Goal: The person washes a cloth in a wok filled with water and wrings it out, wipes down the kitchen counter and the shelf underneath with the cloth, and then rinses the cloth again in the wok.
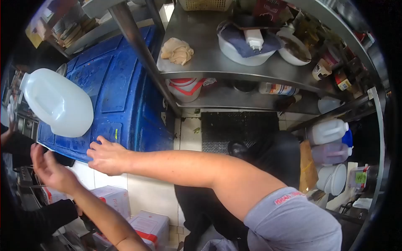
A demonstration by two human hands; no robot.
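A large blue bin [106, 90] with a closed, wet-looking lid stands at the left. Over the lid's left part lies a translucent white plastic jug [58, 102], tilted, its mouth toward the upper left. My right hand [106, 157] is at the lid's near edge, its fingers bent over the rim. Just left of it, my left hand [54, 171] is raised below the jug, not touching it, with fingers apart and nothing held.
Metal shelves [201, 62] at the top carry a crumpled cloth [177, 51] and a white tub [247, 56]. White boxes [148, 226] stand on the floor. More jugs [328, 131] are at the right. Another person's dark sleeve [46, 219] shows at lower left.
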